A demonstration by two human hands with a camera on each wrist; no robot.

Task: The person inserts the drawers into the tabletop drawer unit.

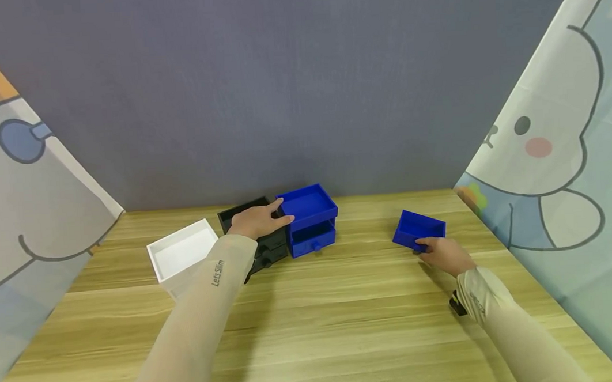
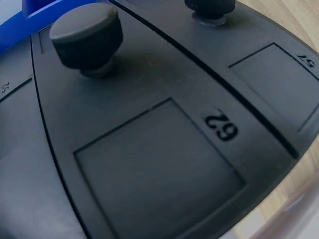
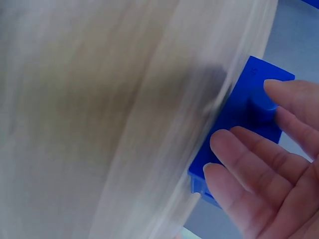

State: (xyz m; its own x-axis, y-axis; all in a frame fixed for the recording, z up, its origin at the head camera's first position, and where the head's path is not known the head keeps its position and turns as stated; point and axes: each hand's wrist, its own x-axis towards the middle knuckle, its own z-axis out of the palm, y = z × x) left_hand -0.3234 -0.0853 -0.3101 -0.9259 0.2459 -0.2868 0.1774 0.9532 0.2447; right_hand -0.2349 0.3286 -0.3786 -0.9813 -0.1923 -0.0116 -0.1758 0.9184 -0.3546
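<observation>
My right hand (image 1: 446,254) pinches the round knob (image 3: 262,105) of a small blue drawer (image 1: 419,226) between thumb and a finger. The drawer has an open top and is close over the table at the right. Its other fingers spread across the drawer front. My left hand (image 1: 255,219) reaches over a black drawer cabinet (image 1: 271,246), with thumb and index finger stretched to the left edge of a blue cabinet (image 1: 312,215). An open slot shows in that cabinet above a lower blue drawer (image 1: 325,242). The left wrist view shows black drawer fronts marked 62 and 57, with black knobs (image 2: 88,42).
A white open-topped box (image 1: 176,251) stands left of the black cabinet, partly behind my left sleeve. The wooden table (image 1: 354,315) ends at a grey back wall (image 1: 301,99). Cartoon-printed sheets (image 1: 543,161) flank both sides.
</observation>
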